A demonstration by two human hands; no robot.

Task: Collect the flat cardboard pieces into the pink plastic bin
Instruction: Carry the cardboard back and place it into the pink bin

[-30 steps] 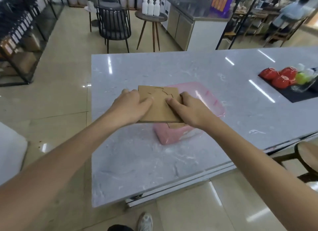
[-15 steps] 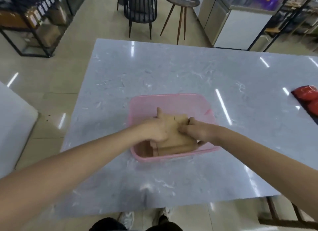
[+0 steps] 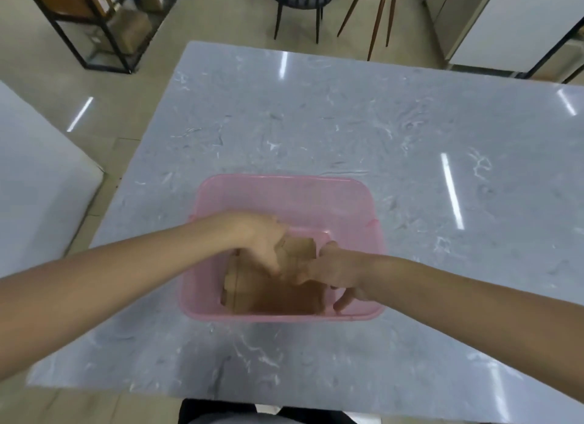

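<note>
Left hand [image 3: 262,243] and right hand [image 3: 335,268] down inside pink plastic bin [image 3: 284,186], fingers curled onto flat cardboard pieces [image 3: 297,249] lying in it; actual grip unclear. Bin near front of grey marble desk [image 3: 347,117]. Beyond: tiled floor [image 3: 104,104], black shelving [image 3: 82,22], dark chair [image 3: 298,0].

Bin [image 3: 286,188] translucent pink plastic; cardboard pieces [image 3: 278,300] matt brown; table [image 3: 347,120] glossy marble.

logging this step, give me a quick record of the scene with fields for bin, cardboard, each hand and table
bin: pink plastic bin on the table, near its front edge
cardboard: flat brown pieces inside the bin
left hand: down in the bin, on the cardboard
right hand: down in the bin, fingers curled; grip unclear
table: grey marble top, no loose cardboard visible on it
</note>
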